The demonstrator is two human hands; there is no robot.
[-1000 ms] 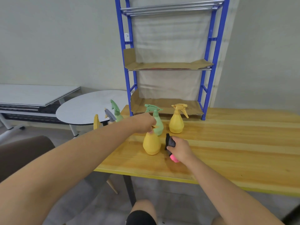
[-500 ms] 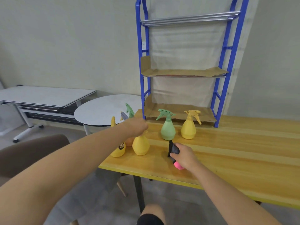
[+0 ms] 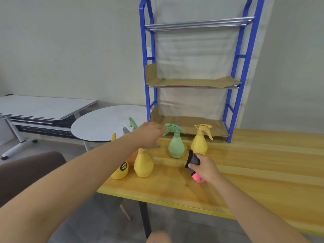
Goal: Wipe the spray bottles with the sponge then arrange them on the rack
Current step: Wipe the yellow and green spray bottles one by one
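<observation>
1. On my feed from the head camera, the right hand (image 3: 205,168) is closed round the sponge (image 3: 193,159). The sponge is dark grey at the top, and a pink end pokes out below the palm. The hand sits low over the wooden surface (image 3: 263,163), just in front of the two rear bottles.
2. The left hand (image 3: 149,135) reaches across to the top of the front yellow bottle (image 3: 143,163). The hand is blurred and covers the bottle's spray head, so I cannot tell whether it grips the head or only hangs over it.
3. That bottle stands upright near the left front corner of the surface. Just to its left is a yellow bottle with a round dark sticker (image 3: 121,171). An orange bottle (image 3: 131,157) sits behind these two, mostly hidden by the forearm.
4. Past the forearm I can see a green trigger head (image 3: 133,123) and a greyish one (image 3: 125,130), with their bodies out of sight.
5. The green bottle (image 3: 176,148) and the yellow trigger bottle (image 3: 199,142) stand upright side by side, close but apart, right in front of the bottom shelf of the rack.
6. The blue rack (image 3: 235,85) stands at the back of the surface against the wall. Cardboard (image 3: 192,82) lines its two lower shelves, and the top shelf is metal rails.
7. Off to the left are a round grey table (image 3: 108,123), a rectangular grey table (image 3: 43,106) and a brown chair (image 3: 26,172).
</observation>
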